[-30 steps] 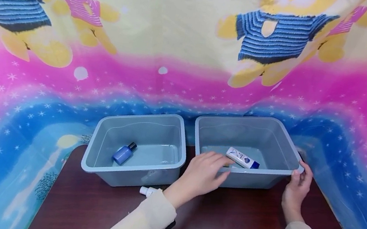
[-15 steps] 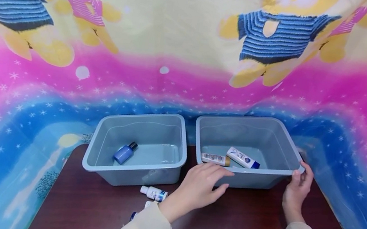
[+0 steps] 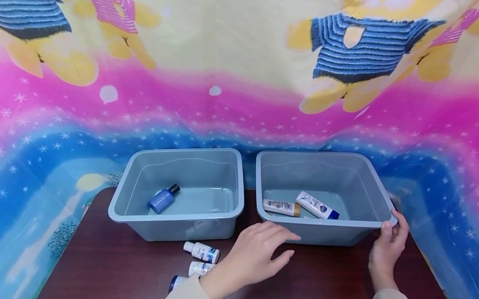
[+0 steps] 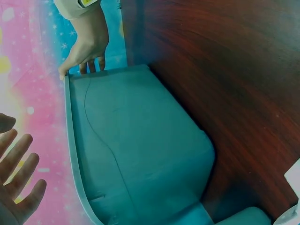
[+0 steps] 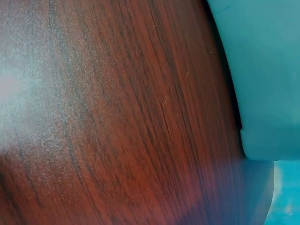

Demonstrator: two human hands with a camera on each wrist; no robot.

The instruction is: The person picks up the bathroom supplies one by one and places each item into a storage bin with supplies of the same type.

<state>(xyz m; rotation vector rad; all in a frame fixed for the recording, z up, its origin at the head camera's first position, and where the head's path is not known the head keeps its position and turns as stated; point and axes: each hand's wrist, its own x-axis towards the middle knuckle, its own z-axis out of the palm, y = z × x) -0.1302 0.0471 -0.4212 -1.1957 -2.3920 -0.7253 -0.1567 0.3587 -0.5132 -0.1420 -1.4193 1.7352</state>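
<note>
My left hand (image 3: 254,252) hovers in front of the right grey plastic bin (image 3: 324,233), its fingers extended and nothing held. In the left wrist view the spread fingers (image 4: 21,176) of that hand show at the left edge. My right hand (image 3: 387,249) grips the right bin's front right corner at the rim. Inside this bin lie a white tube with a blue cap (image 3: 316,206) and a white bottle with a gold cap (image 3: 281,207). The right wrist view shows only the bin's outer wall (image 5: 269,84) and the table.
A second grey bin (image 3: 182,219) stands to the left, holding a blue bottle with a black cap (image 3: 162,200). On the dark wood table (image 3: 306,294) lie a small white bottle (image 3: 202,252), another white bottle (image 3: 200,269) and a blue-capped container (image 3: 176,282), partly behind my left sleeve.
My left hand has drawn back from over the right bin's front rim toward me, uncovering the gold-capped bottle in the bin and the small bottles on the table. The right hand stays put.
</note>
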